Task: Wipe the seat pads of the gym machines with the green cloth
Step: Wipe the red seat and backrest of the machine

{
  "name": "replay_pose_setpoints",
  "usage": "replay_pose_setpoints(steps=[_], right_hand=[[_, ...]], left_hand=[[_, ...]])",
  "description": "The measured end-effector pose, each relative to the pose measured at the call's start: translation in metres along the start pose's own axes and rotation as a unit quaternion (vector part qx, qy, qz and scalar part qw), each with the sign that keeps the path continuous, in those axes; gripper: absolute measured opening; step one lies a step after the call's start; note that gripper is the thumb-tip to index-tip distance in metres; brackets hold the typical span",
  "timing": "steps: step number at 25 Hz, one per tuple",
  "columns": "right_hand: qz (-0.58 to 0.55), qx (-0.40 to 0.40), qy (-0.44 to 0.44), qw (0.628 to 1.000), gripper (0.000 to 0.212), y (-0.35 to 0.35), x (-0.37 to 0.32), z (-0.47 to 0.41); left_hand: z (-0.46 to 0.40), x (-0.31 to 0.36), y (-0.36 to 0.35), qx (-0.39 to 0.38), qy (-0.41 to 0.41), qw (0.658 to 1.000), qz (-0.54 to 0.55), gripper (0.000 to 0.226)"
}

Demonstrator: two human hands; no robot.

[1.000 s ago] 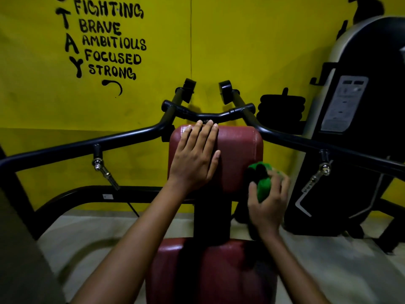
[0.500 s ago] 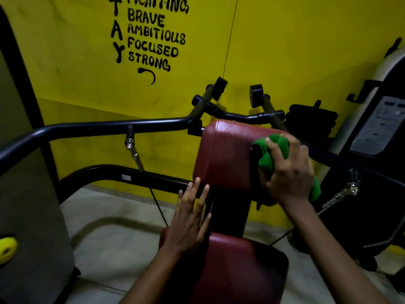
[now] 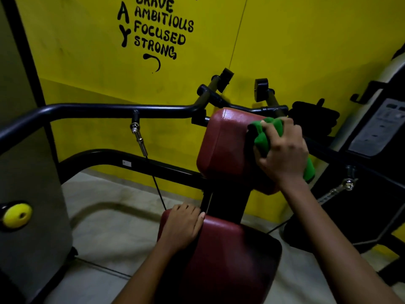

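Cloth in the right hand (image 3: 285,150): the green cloth (image 3: 262,137) is bunched up, the fingers curled round it and pressing it against the right side of the red back pad (image 3: 225,148), near that pad's top corner; a tail of the cloth shows below the wrist on the far side. The left hand (image 3: 183,224) lies on the back left corner of the red seat pad (image 3: 228,260); its fingers are bent over the pad's edge, though the dim light leaves it unclear whether they truly clamp the edge or only rest there. The back pad stands upright on a black post (image 3: 228,202) above the seat pad; black tubular arms (image 3: 105,109) run out to either side behind it, with a chrome pin (image 3: 137,132) hanging from the left arm and a thin black cable below it. The yellow wall (image 3: 306,51) behind bears black painted words: AMBITIOUS, FOCUSED, STRONG. A grey shroud (image 3: 32,172) with a yellow knob (image 3: 17,215) stands at the left; a second machine (image 3: 377,128) with a label plate stands at the right.
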State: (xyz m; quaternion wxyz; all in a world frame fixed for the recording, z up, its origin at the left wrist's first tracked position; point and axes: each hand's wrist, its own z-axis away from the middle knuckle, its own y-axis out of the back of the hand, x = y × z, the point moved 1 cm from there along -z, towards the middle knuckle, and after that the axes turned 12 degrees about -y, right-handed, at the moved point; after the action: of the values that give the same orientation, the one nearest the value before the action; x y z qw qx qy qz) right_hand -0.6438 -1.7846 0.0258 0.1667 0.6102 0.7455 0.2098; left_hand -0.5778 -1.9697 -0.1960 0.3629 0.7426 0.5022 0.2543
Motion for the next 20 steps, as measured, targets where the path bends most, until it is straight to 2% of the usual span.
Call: replay_pose_setpoints(steps=[2, 4, 6, 8, 10, 11, 12, 15, 16, 18, 20], right_hand=[[0.002, -0.053, -0.072, 0.996, 0.048, 0.005, -0.023, -0.031], [0.012, -0.082, -0.074, 0.994, 0.05, 0.003, -0.043, -0.049], [0.022, -0.029, 0.014, 0.999, 0.05, -0.003, -0.054, -0.04], [0.031, 0.024, 0.144, 0.989, 0.052, -0.015, -0.05, -0.013], [0.038, 0.037, 0.251, 0.967, 0.052, -0.019, -0.038, 0.0], [0.036, 0.033, 0.263, 0.964, 0.052, -0.017, -0.037, -0.007], [0.036, 0.026, 0.236, 0.971, 0.051, -0.015, -0.041, -0.017], [0.022, -0.026, 0.056, 0.998, 0.046, -0.008, -0.068, -0.046], [0.025, -0.025, 0.047, 0.998, 0.045, -0.009, -0.076, -0.046], [0.051, 0.009, 0.152, 0.987, 0.045, -0.014, -0.082, -0.03], [0.063, 0.034, 0.296, 0.952, 0.045, -0.018, -0.082, -0.003]], left_hand=[[0.008, 0.0, 0.0, 0.008, 0.004, 1.0, 0.021, 0.036], [0.021, 0.003, -0.003, 0.019, 0.005, 0.999, 0.037, 0.043], [0.034, 0.003, -0.005, 0.031, -0.004, 0.999, 0.036, 0.051], [0.044, 0.0, -0.008, 0.033, -0.014, 0.999, 0.037, 0.054], [0.048, -0.003, -0.01, 0.033, -0.019, 0.999, 0.035, 0.054], [0.047, -0.003, -0.01, 0.032, -0.019, 0.999, 0.037, 0.054], [0.046, -0.003, -0.01, 0.027, -0.017, 0.999, 0.038, 0.055], [0.046, -0.002, -0.011, 0.021, -0.008, 0.999, 0.039, 0.055], [0.046, -0.002, -0.01, 0.019, -0.007, 0.999, 0.039, 0.054], [0.047, -0.002, -0.01, 0.017, -0.01, 0.999, 0.04, 0.053], [0.048, -0.002, -0.011, 0.022, -0.01, 0.999, 0.036, 0.051]])
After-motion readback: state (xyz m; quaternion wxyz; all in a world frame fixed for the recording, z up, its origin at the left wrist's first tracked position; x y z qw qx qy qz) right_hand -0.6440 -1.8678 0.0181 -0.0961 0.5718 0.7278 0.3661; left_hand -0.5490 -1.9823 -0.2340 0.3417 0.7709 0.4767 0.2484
